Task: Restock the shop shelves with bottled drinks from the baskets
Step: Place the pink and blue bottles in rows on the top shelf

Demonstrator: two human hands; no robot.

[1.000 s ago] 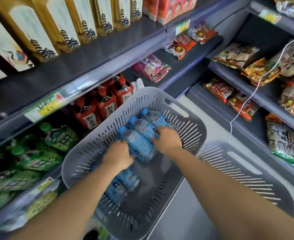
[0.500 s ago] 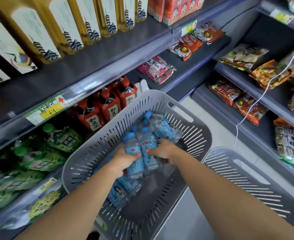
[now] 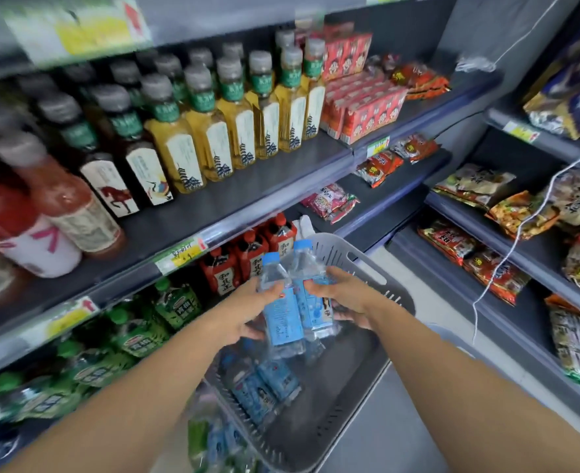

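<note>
Two clear water bottles with blue caps and blue labels are held upright side by side above the grey slotted basket [image 3: 367, 380]. My left hand [image 3: 247, 312] grips the left water bottle [image 3: 280, 308]. My right hand [image 3: 346, 298] grips the right water bottle [image 3: 310, 285]. Several more blue-labelled bottles [image 3: 264, 387] lie on their sides in the basket's bottom. The basket stands on the floor against the shelving, below my hands.
Yellow tea bottles [image 3: 220, 131] and red drink cartons [image 3: 367, 104] fill the upper shelf [image 3: 234, 203]. Red bottles [image 3: 244, 264] and green bottles [image 3: 165, 312] stand on lower shelves. Snack packets [image 3: 507, 206] line the right-hand shelves. A white cord [image 3: 520, 230] hangs there.
Both hands have lifted the two water bottles up out of the basket and stood them upright. The view has tilted up, showing more of the upper shelf.
</note>
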